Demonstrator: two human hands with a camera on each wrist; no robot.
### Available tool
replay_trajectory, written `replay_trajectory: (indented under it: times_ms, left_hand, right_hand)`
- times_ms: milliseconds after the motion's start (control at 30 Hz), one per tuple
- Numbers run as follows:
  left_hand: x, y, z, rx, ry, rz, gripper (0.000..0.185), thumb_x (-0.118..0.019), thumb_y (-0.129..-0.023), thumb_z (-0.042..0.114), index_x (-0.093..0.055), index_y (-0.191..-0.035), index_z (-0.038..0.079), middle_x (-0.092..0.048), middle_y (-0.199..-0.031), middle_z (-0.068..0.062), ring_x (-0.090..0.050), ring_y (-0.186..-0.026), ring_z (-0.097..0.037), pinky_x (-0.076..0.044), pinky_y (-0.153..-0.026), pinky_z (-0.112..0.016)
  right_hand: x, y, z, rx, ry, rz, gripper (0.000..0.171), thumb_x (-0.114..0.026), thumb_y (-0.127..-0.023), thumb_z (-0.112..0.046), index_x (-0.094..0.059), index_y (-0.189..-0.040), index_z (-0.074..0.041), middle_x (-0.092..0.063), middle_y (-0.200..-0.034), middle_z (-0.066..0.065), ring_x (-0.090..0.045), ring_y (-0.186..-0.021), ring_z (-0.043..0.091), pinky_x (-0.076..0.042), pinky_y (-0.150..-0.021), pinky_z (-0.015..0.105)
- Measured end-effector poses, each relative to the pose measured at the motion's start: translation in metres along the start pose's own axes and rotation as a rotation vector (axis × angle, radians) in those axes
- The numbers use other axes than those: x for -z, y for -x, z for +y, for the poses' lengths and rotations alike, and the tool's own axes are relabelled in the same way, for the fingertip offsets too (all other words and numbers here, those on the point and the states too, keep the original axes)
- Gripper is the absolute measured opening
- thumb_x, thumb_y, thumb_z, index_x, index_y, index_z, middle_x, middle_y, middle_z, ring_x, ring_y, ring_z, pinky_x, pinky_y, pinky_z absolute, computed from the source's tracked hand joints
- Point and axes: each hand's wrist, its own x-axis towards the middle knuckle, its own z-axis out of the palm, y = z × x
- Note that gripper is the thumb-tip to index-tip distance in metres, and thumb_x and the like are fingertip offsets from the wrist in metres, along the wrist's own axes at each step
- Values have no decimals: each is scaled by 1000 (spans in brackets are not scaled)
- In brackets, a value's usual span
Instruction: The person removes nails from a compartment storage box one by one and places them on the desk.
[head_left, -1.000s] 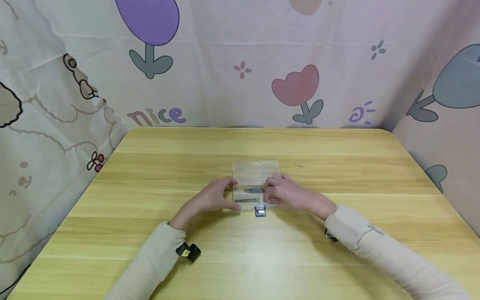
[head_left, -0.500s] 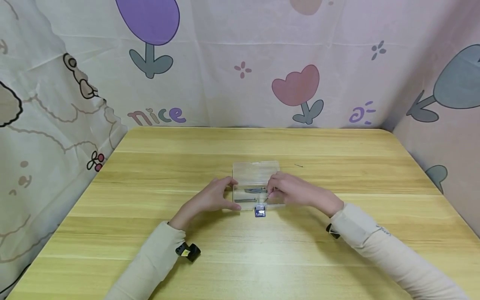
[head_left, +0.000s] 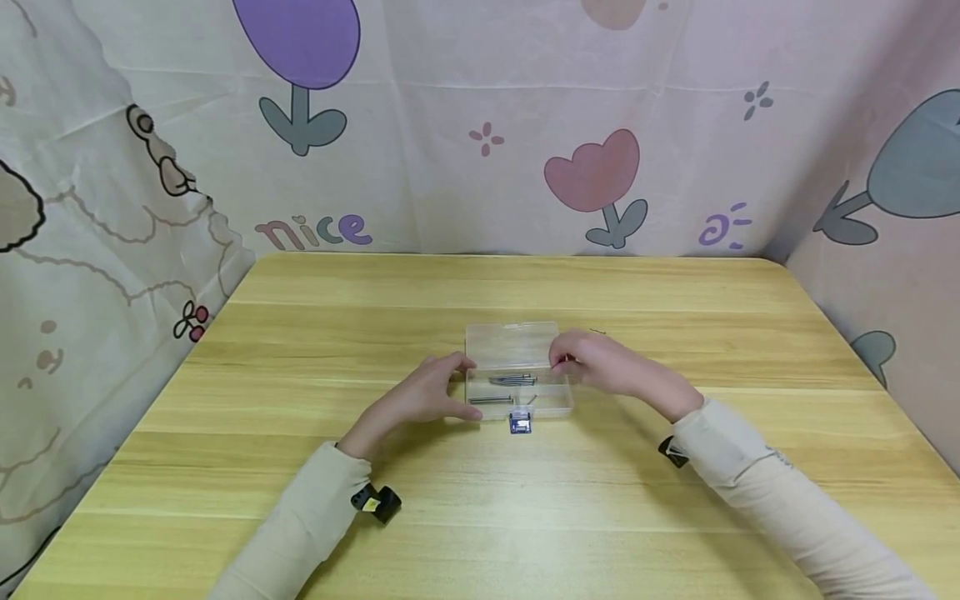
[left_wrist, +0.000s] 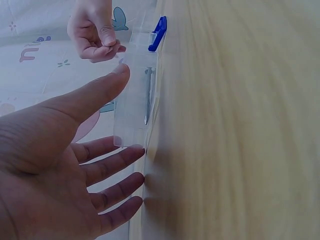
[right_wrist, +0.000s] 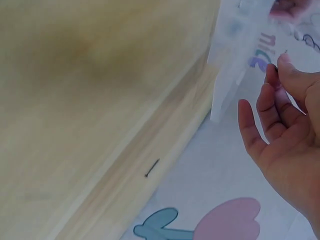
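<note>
The person wears a cream, long-sleeved top; each sleeve (head_left: 300, 521) is loose, softly creased, and ends in a plain cuff at the wrist; the right sleeve (head_left: 757, 487) carries a small dark mark near the cuff; the left hand (head_left: 420, 398) and right hand (head_left: 603, 367) are bare, without rings; a small black device (head_left: 377, 502) with a yellow label sits under the left wrist; another black device (head_left: 672, 452) sits under the right.

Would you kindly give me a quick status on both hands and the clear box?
Left hand open, fingertips steadying clear box. Right hand raised beside it, fingertips pinched; contents too small to tell. Box open, nails inside. Stray nail on table behind.
</note>
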Motion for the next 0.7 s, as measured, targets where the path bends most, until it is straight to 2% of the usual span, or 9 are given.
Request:
replay_trajectory:
  times_ms: [133, 333, 700]
  left_hand:
    - [0, 0, 0, 3, 1, 0, 76, -86, -71, 34, -52, -131, 3, -55, -131, -14, -43, -122, -33, -35, -102, -49]
    - [0, 0, 0, 2, 3, 2, 75, -86, -71, 33, -52, -131, 3, -55, -131, -14, -43, -122, -33, -35, -102, -50]
    - [0, 0, 0, 6, 3, 2, 76, -86, -71, 33, -52, -131, 2, -55, -130, -14, -42, -124, -34, -33, -103, -51]
  right_hand:
    - [7, 1, 8, -58, -22, 3, 10, -67, -86, 6, -64, -84, -3, -61, -83, 0, -54, -78, 15, -48, -71, 35]
    - [15, 8, 27, -167, -52, 26, 6, -63, -90, 4, -67, -93, 1, -66, -89, 6, -59, -83, 19, -50, -75, 38]
    - [24, 22, 61, -351, -18, 97, 7, -61, -93, 1, -66, -95, 4, -66, -88, 10, -59, -81, 23, -49, -75, 41]
